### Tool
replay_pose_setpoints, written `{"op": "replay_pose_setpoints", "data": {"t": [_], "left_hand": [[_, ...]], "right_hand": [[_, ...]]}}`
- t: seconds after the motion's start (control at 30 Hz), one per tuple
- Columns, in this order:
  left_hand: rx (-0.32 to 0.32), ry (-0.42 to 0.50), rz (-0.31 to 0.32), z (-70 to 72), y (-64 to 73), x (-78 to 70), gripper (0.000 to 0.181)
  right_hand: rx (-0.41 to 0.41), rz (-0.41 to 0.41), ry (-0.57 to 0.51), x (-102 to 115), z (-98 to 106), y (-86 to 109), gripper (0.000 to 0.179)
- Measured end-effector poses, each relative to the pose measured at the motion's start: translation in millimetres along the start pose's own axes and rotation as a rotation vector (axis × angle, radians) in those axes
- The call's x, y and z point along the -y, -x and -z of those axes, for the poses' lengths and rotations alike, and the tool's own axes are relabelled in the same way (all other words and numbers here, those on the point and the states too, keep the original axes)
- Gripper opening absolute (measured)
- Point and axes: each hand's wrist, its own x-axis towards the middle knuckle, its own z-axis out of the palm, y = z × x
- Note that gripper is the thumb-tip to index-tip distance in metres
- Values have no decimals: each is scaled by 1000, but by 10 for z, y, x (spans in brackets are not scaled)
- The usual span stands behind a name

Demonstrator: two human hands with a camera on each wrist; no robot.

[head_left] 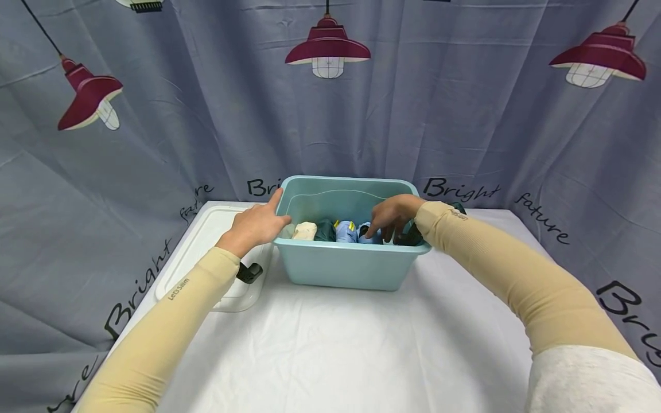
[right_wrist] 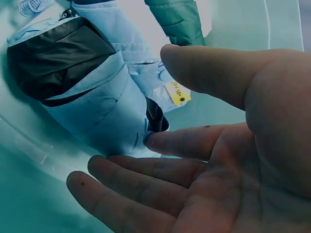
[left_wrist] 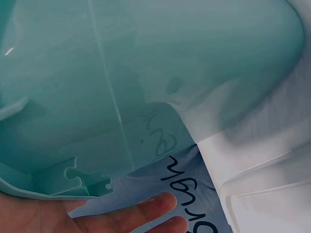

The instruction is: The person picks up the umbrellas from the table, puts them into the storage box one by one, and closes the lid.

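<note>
A light teal plastic bin [head_left: 341, 264] stands on the table with several rolled fabric bundles inside, which look like folded umbrellas. My left hand [head_left: 256, 228] rests at the bin's left rim, its fingers extended along the outside in the left wrist view. My right hand [head_left: 393, 217] reaches into the bin's right part. In the right wrist view its fingers are spread, and the index fingertip touches a light blue folded umbrella [right_wrist: 97, 107] with black lining. Beside that lie another light blue one [right_wrist: 116, 29] with a yellow tag and a dark green one [right_wrist: 180, 22].
A white lid [head_left: 181, 252] lies flat on the table to the bin's left, under my left forearm. White cloth [head_left: 351, 344] covers the table. A grey-blue curtain [head_left: 237, 115] with printed lamps hangs behind and on both sides.
</note>
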Motion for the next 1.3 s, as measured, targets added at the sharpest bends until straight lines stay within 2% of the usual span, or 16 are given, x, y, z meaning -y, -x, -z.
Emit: {"op": "replay_pose_setpoints", "data": {"t": [0.27,0.5,0.73,0.97,1.3], "left_hand": [[-4,1,-4,-8,-17,9,82],[-8,2,-9,-22,-13,11,82],[-10,-5,-11,-7,-8,5,82],[-24,-12,-15,0,1,-9,82],[-22,-13,-16,0,7,-7,82]], "right_hand": [[-43,22,-16,-27,-9,60,47],[-46,102,-77,-37,45,196,54],[-204,197,-106,-93,94,357,60],[-295,274,-149,-220,110,603,63],[-462,294,-137,-338,81,1010,60]]}}
